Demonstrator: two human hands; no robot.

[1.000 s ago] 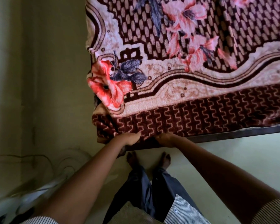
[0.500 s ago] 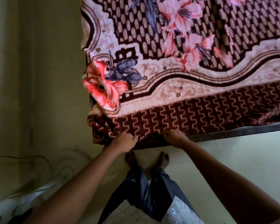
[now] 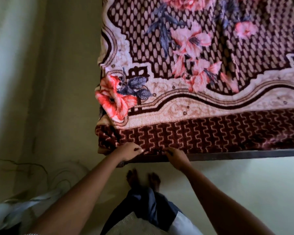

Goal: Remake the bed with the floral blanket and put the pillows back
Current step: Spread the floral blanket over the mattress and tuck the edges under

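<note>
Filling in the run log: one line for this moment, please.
step: tucking blanket edge at bed frame | left hand: on hem near corner | right hand: on hem | pillows: not visible

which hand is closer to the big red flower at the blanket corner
Left. The left hand sits just below the red flower; the right hand is farther along the blanket edge.

both hands [image 3: 129,152] [image 3: 175,156] on floral blanket [image 3: 202,136] hem
</note>
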